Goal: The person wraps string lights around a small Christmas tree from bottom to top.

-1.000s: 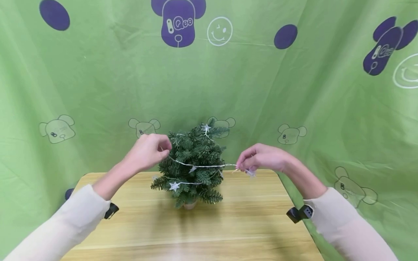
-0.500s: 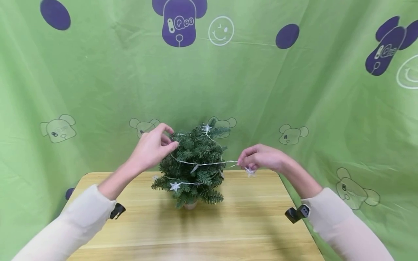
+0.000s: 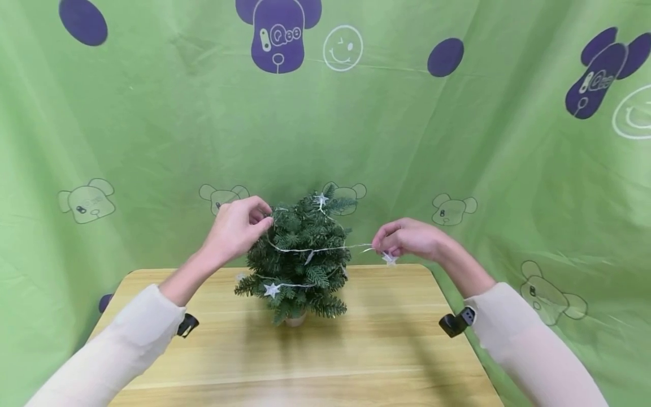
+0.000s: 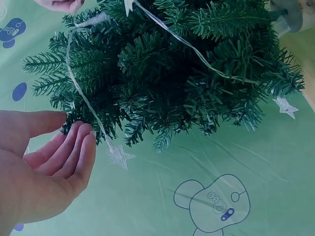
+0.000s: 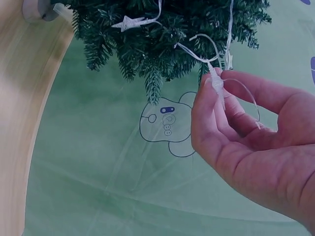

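A small artificial Christmas tree [image 3: 300, 254] stands on the table, wound with a string of star lights [image 3: 305, 250]. At its upper left, my left hand [image 3: 239, 226] has its thumb and fingers closed on a branch tip [image 4: 69, 126]. Just beside those fingers, a star light [image 4: 119, 156] hangs on the string. To the right of the tree, my right hand [image 3: 409, 237] pinches the string, which runs nearly level across the front of the foliage. A clear star [image 3: 389, 258] dangles beneath these fingers, and a loose wire end [image 5: 258, 123] curls by the palm.
The tree's pale base [image 3: 296, 320] rests on the wooden table [image 3: 300, 367]. Other stars sit low on the left [image 3: 272, 290] and near the top [image 3: 321, 200]. A green printed curtain [image 3: 386, 141] hangs behind and along both sides.
My left hand has moved from the string to the upper-left foliage, spreading and then closing its fingers. My right hand has risen slightly, lifting the string across the front.
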### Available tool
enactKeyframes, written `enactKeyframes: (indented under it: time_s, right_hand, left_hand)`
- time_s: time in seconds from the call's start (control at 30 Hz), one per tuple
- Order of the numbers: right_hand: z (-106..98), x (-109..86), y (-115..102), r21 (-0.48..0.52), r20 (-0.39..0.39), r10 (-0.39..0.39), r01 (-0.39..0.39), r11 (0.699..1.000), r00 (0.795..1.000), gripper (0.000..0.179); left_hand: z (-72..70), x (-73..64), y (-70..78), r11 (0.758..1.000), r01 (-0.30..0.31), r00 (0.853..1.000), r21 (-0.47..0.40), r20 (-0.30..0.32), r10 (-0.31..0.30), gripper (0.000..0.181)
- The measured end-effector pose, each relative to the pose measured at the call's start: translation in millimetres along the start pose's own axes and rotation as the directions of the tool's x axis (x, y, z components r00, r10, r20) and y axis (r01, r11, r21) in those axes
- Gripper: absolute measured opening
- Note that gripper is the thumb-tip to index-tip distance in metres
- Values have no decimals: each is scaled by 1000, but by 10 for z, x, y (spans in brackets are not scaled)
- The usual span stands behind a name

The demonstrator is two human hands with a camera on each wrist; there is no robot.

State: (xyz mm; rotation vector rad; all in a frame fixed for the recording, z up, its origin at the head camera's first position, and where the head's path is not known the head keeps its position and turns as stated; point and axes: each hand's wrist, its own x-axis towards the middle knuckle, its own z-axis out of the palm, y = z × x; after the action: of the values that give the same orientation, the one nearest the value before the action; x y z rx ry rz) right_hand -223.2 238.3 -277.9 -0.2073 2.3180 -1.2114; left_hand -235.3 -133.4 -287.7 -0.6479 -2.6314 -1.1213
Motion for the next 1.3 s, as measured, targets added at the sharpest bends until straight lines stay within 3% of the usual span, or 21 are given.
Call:
enactKeyframes:
  time_s: [0.2, 0.37, 0.47, 0.57, 0.63, 0.7, 1.1, 1.3]
  right_hand:
    - [-44, 118, -28, 89, -30, -32, 35, 995, 999, 26]
    - [-39, 242, -56, 218, -66, -42, 55, 974, 997, 20]
    - [-31, 301, -105, 383, -89, -1, 35, 923, 996, 13]
    - [-12, 343, -183, 552, -107, 30, 35, 833, 994, 13]
    - [7, 378, -230, 620, -115, 20, 56, 783, 993, 15]
    - [34, 413, -276, 648, -116, -3, 78, 758, 993, 18]
    - [180, 549, -445, 674, -160, -26, 129, 727, 987, 19]
    - [268, 574, -536, 662, -169, -47, 149, 734, 985, 25]
  left_hand:
    - [-17, -11, 7, 1000, -7, 1000, -3, 7, 7, 20]
    - [-21, -16, 7, 1000, -9, 1000, -6, 10, 9, 20]
    - [-24, -19, 16, 1000, -9, 1000, -10, 17, 9, 19]
    - [-27, -27, 35, 1000, -9, 1000, -15, 30, 9, 19]
    - [-27, -26, 48, 1000, -8, 999, -17, 34, 8, 19]
    - [-29, -31, 54, 1000, -4, 999, -19, 36, 5, 19]
    - [-37, -48, 60, 1000, 6, 999, -15, 39, -5, 18]
    - [-25, -48, 64, 1000, 4, 1000, -15, 30, -3, 17]
